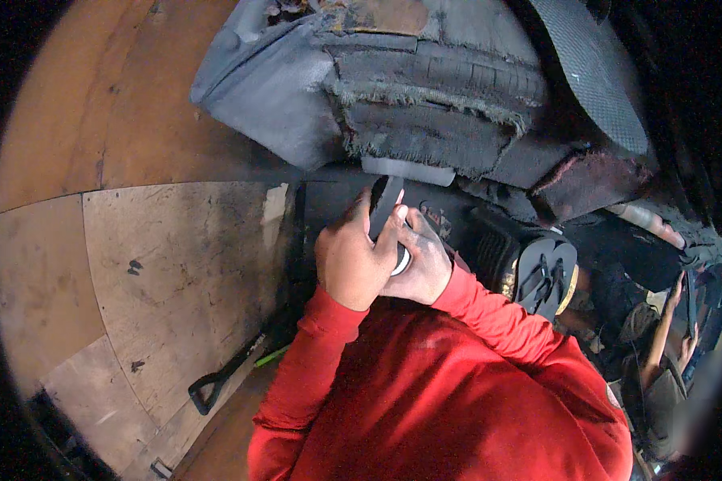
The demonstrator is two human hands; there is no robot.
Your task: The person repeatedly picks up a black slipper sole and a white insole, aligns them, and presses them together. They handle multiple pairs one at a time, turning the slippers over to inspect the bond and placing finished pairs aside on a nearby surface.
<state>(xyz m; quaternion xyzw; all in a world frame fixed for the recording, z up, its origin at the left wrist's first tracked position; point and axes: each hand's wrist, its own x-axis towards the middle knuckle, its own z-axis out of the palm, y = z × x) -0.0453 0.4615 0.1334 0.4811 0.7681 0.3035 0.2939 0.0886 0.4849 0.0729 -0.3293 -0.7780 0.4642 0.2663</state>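
My left hand [347,255] and my right hand [423,260] meet in front of my red-sleeved chest. Between them they grip a dark, flat sole-like piece [387,204], tilted on edge, with a white rounded end showing under the fingers. Its upper end points at a light grey block [409,171] below layers of dark, frayed cloth [441,96]; whether the two touch I cannot tell. The fingers of both hands are wrapped round the piece and partly hide it.
Black flip-flops [545,276] sit together at the right. Farther right, another person's hands [683,321] hold a dark strip. Wooden panels [184,272] line the left, with a black handle [208,391] low down. A grey textured sheet [598,72] hangs at upper right.
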